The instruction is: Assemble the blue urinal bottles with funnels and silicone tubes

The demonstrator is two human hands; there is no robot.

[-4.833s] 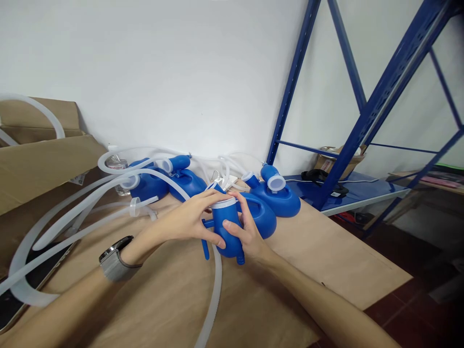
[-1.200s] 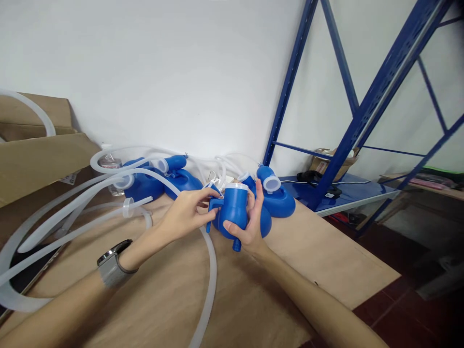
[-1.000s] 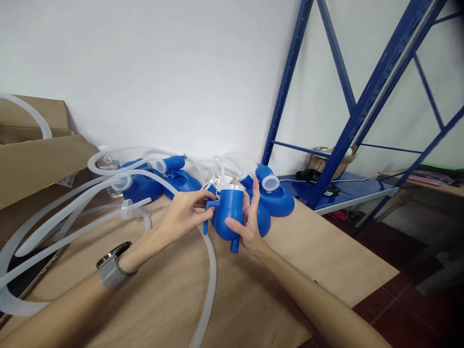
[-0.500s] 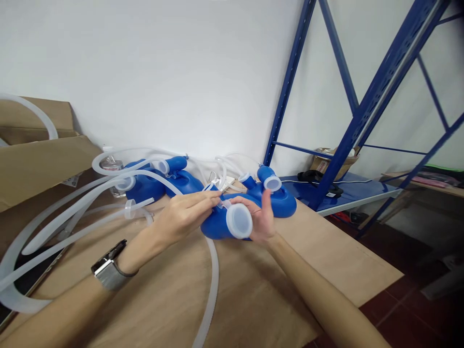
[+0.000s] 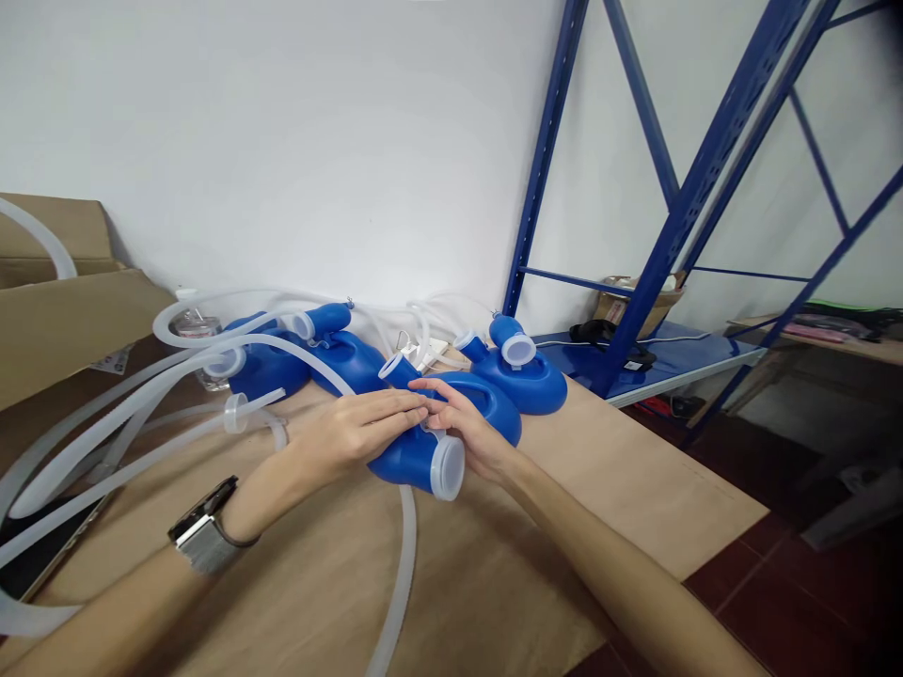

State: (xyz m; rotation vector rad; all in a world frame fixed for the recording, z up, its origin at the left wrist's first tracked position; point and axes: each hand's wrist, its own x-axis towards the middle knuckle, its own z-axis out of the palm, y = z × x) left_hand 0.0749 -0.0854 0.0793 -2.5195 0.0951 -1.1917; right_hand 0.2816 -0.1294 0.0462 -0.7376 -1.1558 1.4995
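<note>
My left hand, with a watch on its wrist, is closed over the back of a blue funnel-shaped urinal head. A translucent white cap covers its wide end, which faces me to the right. My right hand pinches at the top of the head by the cap's strap, its fingertips meeting my left fingers. What lies between the fingertips is hidden. Just behind my hands a blue urinal bottle rests on the table, its white-rimmed neck pointing up left. A clear tube runs from under the head toward me.
More blue urinal bottles lie along the wall, some with capped heads. Coiled clear tubes spread over the left side. A cardboard box stands at left. A blue metal shelf is beyond the wooden table's right side.
My right hand has gone from an open cradle with the thumb raised to a pinch on top of the head. The capped end has tilted lower and shifted left. The whole view has shifted slightly.
</note>
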